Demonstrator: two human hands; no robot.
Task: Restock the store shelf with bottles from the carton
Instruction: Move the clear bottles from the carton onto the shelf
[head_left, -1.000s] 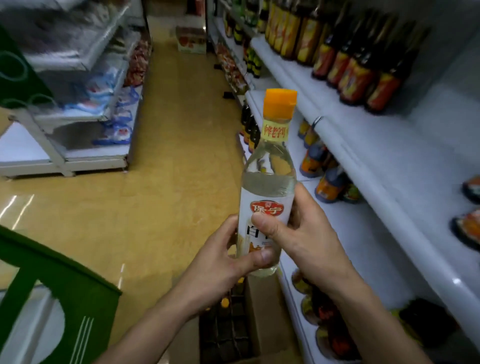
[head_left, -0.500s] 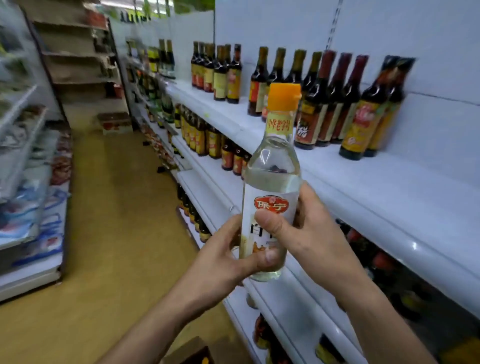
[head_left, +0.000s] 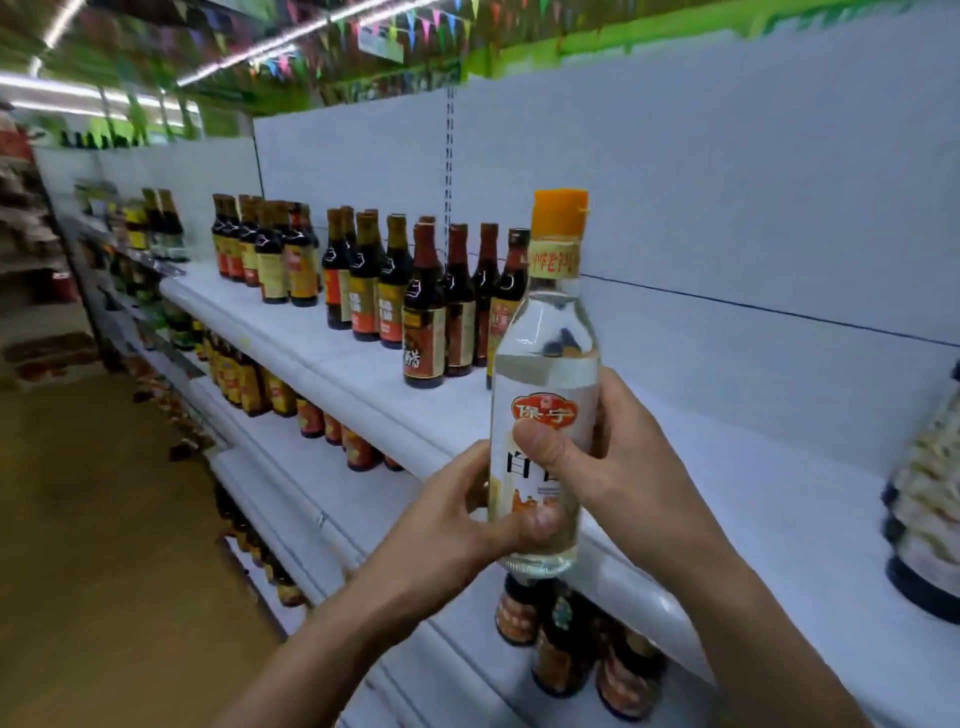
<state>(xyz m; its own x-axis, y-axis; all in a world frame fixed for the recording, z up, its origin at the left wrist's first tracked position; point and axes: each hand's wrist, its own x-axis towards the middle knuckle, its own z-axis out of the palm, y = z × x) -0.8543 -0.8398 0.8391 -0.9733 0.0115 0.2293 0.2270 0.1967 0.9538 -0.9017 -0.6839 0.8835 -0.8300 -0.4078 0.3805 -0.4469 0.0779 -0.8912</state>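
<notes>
So both hands are on one clear plastic bottle with an orange cap and a white label with a red logo (head_left: 545, 374). It's upright, full of a clear liquid, and up in the air right in front of the white metal store shelf (head_left: 363, 374), with its base about level with the shelf's near edge.

The left hand (head_left: 457, 525) wraps the lower part from the left, fingers clamped round the bottle with the thumb lying across the bottom of the label. The right hand (head_left: 623, 467) grips it from the right a bit higher up, fingers curled round the back and the thumb pressed flat on the middle of the label.

Just left of the bottle and further back on the same shelf there's a bunch of dark brown glass sauce bottles with red and yellow labels (head_left: 423, 332), standing in little groups that run off to the far left. The stretch of shelf behind and to the right of the hands is bare white. Way over at the right edge there's a blurry pale bottle with a dark base (head_left: 924, 509), too smeared to read.

The shelf below has more dark bottles with orange labels (head_left: 561, 649). There's tan aisle floor (head_left: 104, 519) on the left.
</notes>
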